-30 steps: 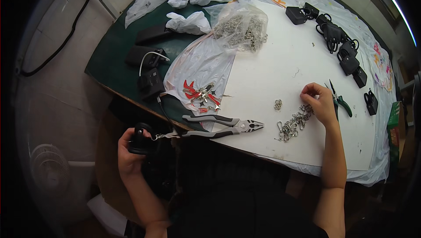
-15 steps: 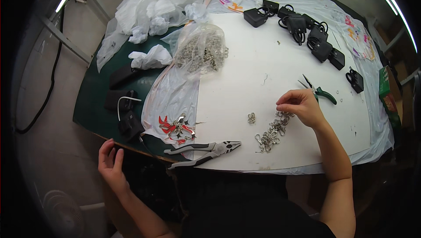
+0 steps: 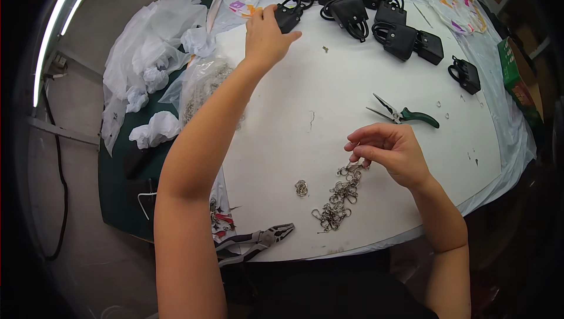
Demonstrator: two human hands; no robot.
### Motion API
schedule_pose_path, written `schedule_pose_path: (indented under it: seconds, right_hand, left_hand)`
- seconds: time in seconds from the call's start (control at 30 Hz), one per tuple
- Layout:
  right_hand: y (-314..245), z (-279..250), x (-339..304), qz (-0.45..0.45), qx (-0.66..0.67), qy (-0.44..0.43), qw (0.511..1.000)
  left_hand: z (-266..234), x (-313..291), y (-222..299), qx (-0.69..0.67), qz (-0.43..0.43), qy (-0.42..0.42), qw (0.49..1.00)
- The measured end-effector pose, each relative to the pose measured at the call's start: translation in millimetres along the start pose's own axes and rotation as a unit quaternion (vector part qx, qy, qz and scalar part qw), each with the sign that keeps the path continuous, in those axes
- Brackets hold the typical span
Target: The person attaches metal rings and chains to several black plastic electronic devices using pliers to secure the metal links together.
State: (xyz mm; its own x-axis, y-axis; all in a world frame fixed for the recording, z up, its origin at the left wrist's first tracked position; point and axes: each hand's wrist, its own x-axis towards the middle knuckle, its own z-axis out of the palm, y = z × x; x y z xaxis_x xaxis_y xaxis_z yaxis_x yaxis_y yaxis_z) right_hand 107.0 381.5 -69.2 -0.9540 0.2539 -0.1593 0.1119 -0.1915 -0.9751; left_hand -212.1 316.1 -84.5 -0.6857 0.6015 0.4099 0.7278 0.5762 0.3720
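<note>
My left hand (image 3: 267,41) stretches to the far side of the white board, its fingers and thumb around the near left edge of a small black handbag (image 3: 288,18) with loop handles. Above a heap of silver swivel clasps (image 3: 338,201), my right hand (image 3: 390,149) is closed in a pinch. Whatever lies between those fingertips is too small to make out. A little pile of metal rings (image 3: 301,188) sits left of the clasps. Green-handled needle-nose pliers (image 3: 405,116) lie with jaws apart beyond my right hand.
More black mini handbags (image 3: 400,41) line the far right of the board. Large grey pliers (image 3: 264,241) lie at the near edge beside red charms (image 3: 221,222). My left forearm partly covers a clear bag of metal parts (image 3: 202,84). Crumpled white plastic (image 3: 150,42) lies at the left.
My left hand has moved from beside the table's near left edge up to the black handbag at the far side. My right hand stays by the clasps. The whole view has shifted.
</note>
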Motion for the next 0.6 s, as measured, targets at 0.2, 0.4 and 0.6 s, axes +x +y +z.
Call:
schedule_pose_path:
  seconds: [0.2,0.4,0.6]
  right_hand:
    - [7.1,-0.5,7.8,-0.037,-0.003,0.004,0.999]
    - [5.2,-4.3,4.1,-0.023,0.049,0.058,0.997]
    - [1.9,0.5,-2.8,-0.034,0.046,0.048,0.997]
  left_hand:
    - [34.8,69.4,-54.9,-0.013,-0.081,-0.101,0.992]
    - [-21.1,11.0,-11.3,-0.107,-0.080,-0.111,0.985]
    - [-114.3,-148.3,26.1,-0.078,0.031,-0.256,0.963]
